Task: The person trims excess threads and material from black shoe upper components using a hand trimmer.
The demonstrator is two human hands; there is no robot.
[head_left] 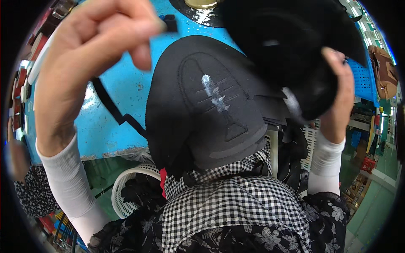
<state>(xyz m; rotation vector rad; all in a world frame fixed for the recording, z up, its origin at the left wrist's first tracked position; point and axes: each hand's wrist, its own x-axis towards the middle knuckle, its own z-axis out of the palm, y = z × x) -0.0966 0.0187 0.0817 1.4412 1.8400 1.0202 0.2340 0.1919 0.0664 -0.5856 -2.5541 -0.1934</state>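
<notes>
In the upper right, the right hand (pixel 341 97) gripped a rounded black piece (pixel 280 46), likely for placing; careful lining up probably came next. The left hand (pixel 82 63) curled, any pinch too blurry to tell.

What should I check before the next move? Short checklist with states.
1. Right hand on the black piece: ok, fingers at its edge.
2. Left hand grip: cannot tell, fingers blurred.
3. Black panel free of marks: not ok, whitish streak near its middle.
4. Panel fully in view: not ok, the black piece covers its upper right.
5. Black strap traceable end to end: cannot tell, partly hidden by the left wrist.
</notes>
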